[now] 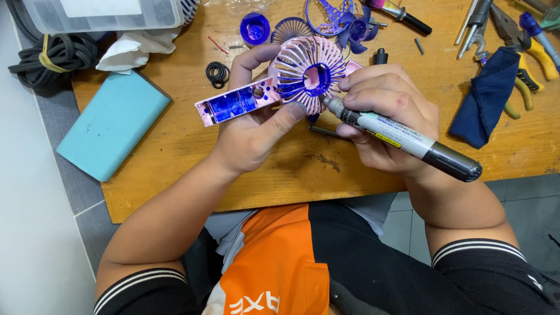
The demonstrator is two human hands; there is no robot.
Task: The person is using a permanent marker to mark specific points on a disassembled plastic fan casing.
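Marker tip at the hub of a handheld fan shell

Hands meet above the wooden workbench (175, 146), close to the person's chest. The left hand (256, 131) grasps a pink and blue fan housing (280, 87), thumb pressed on the lower rim of the round grille and fingers curled behind it. The housing's long axis runs roughly level across the view: the open handle half, with its blue inner cavity, points out to the left, and the slatted grille head sits to the right, facing up toward the camera. The right hand (388, 119) is clenched around a grey marker pen (402, 138), held like a pencil. The pen slants from its dark rear end at lower right up to its tip at upper left, and that tip lies just beside the lower right edge of the grille, near the square opening in the hub. So the grille lies up and to the left of the right hand, and the right hand is the nearer one to the hub.

Around them lie a blue fan blade (356, 29), a loose blue grille (291, 28), a round blue cap (255, 28), black rubber rings (217, 72), a teal foam block (111, 122), a dark blue cloth (487, 99) and yellow-handled pliers (536, 52)
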